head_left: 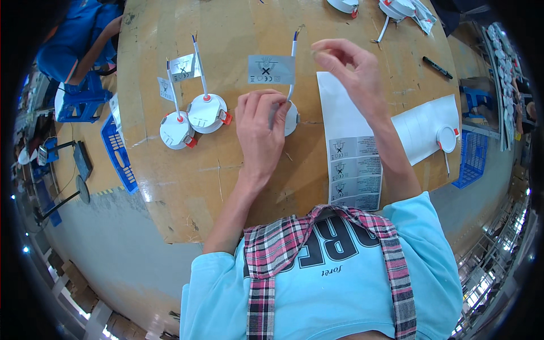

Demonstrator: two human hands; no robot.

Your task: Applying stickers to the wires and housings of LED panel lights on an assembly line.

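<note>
My left hand [259, 122] is closed at the foot of the white cable [292, 73] of a round white downlight [291, 119], largely covering the lamp. A grey printed label [271, 70] sticks out from this upright cable like a flag. To the right of the cable's bare wire ends, my right hand [356, 71] is raised, thumb and forefinger curved with a small gap between their tips. Beneath my right forearm lies a white label sheet [335, 107], its lower part still bearing several grey labels [345, 170].
Two more downlights [208, 113] with flagged cables stand at left. Another downlight [446, 138] rests on a white sheet [422, 127] at right, near a black marker [437, 67]. Several lamps [398, 8] lie at the far edge. Beside the table are blue crates [118, 156] and a person in blue [85, 39].
</note>
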